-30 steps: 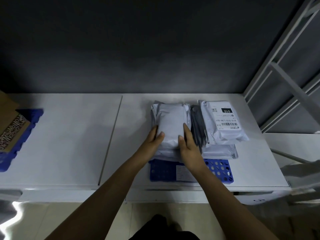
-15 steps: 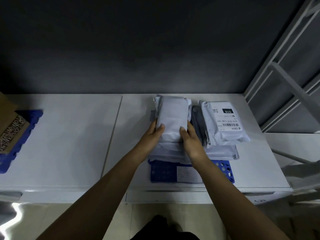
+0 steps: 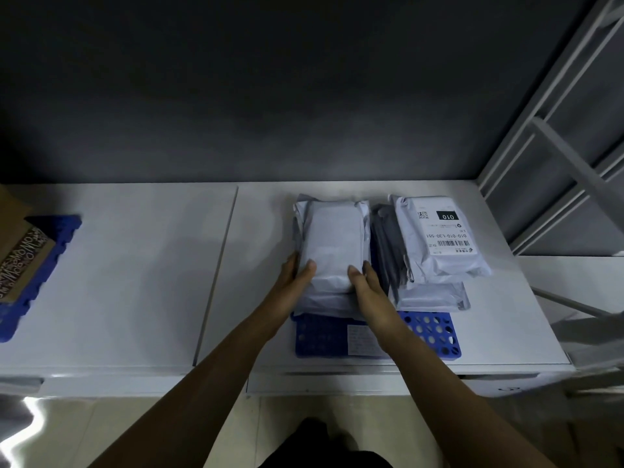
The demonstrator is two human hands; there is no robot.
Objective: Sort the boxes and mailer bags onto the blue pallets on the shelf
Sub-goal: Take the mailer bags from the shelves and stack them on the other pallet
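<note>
Where the hands meet: at the near end of the top mailer bag (image 3: 332, 241), just right of the centre of the frame.
Left hand (image 3: 293, 285): grips the bag's near left corner, thumb on top and fingers along its left side.
Right hand (image 3: 369, 288): grips the near right corner the same way, thumb on top and fingers down the right side.
Top mailer bag: white and plump, lying lengthwise on a stack of white bags (image 3: 324, 302).
Right-hand pile: a labelled mailer bag (image 3: 439, 238) with a barcode and a black "010" patch lies on another white bag (image 3: 432, 295). A dark grey bag (image 3: 385, 244) is wedged between the two piles.
Blue pallet (image 3: 429, 332): under both piles at centre right. Its holed front edge sticks out towards the viewer and carries a paper slip (image 3: 363, 339).
Shelf (image 3: 135, 282): white, running across the middle of the frame, with a dark wall behind.
Second blue pallet (image 3: 50, 258): at the left edge, well apart from the bags, with a printed cardboard box (image 3: 20, 261) on it.
Metal racking (image 3: 557, 146): pale grey, at the upper right.
</note>
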